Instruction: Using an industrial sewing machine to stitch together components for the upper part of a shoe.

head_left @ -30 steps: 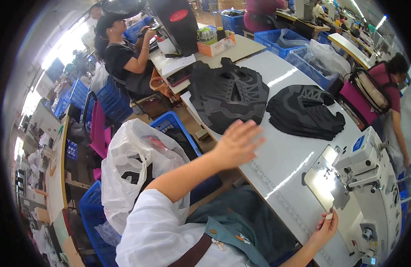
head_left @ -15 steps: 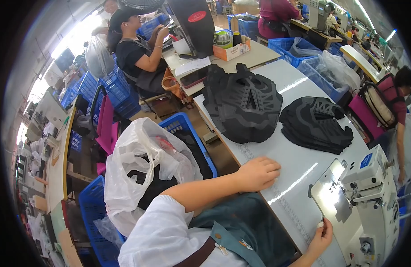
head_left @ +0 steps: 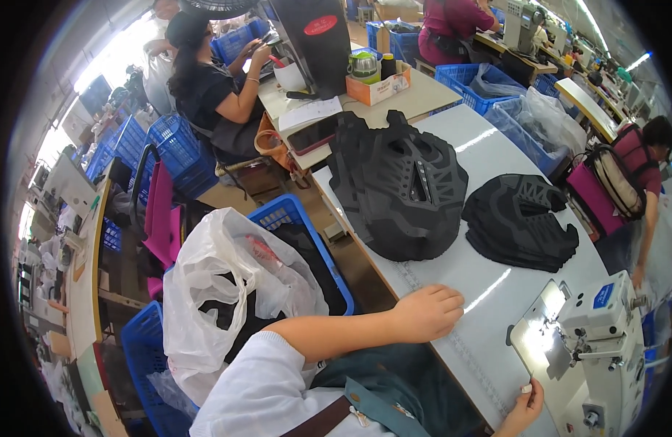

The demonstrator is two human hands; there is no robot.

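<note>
My left hand (head_left: 428, 313) rests on the near edge of the white worktable (head_left: 489, 309), its fingers curled in and nothing visible in them. Beside the sewing machine (head_left: 602, 309), at the lower right, my right hand (head_left: 524, 409) is closed in a pinch. Something white shows at its fingertip with a thin dark tip above it; I cannot make out what it is. Beyond my left hand lies a large pile of black shoe uppers (head_left: 394, 218). A smaller pile of black shoe uppers (head_left: 518, 229) lies to its right, behind the machine. Neither hand touches the piles.
Left of my arm, a white plastic bag (head_left: 205, 255) with black pieces sits on blue crates (head_left: 336, 273). An adjoining table (head_left: 423, 91) holds a cardboard box (head_left: 379, 86) with a green-lidded jar. Co-workers sit at the far left, far back and right.
The whole view has shifted, so the table and piles appear lower. My hands keep about the same places and closed shapes. The co-worker at the far left has turned and leaned slightly.
</note>
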